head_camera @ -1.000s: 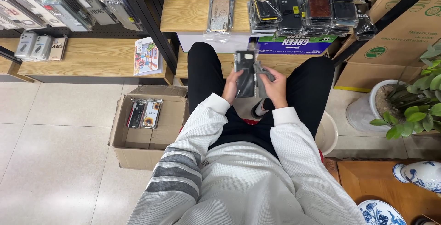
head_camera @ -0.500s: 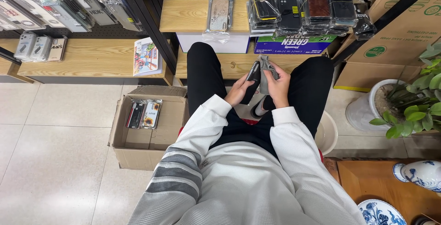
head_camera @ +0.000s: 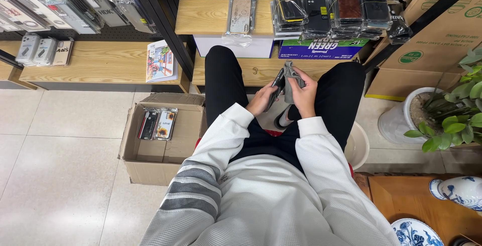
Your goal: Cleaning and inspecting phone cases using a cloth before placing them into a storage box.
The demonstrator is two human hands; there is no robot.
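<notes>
Head view: dark phone case point(head_camera: 277, 86) held edge-on over lap, L hand point(head_camera: 262, 100) closed on it from below. R hand point(head_camera: 303, 91) clamps grey cloth point(head_camera: 289, 77) vs it. Cardboard box point(head_camera: 150, 158) w/ packaged cases on floor at left.

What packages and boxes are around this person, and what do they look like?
Bagged phone cases: stacked on the upper wooden shelf, clear sleeves, dark and brown cases.
Flat box: under that stack, blue and green.
Open carton: on the floor at the person's left, brown, holding packaged cases.
Big cartons: right side, brown with green round marks.
Hanging packs: upper left, clear and glossy.
</notes>
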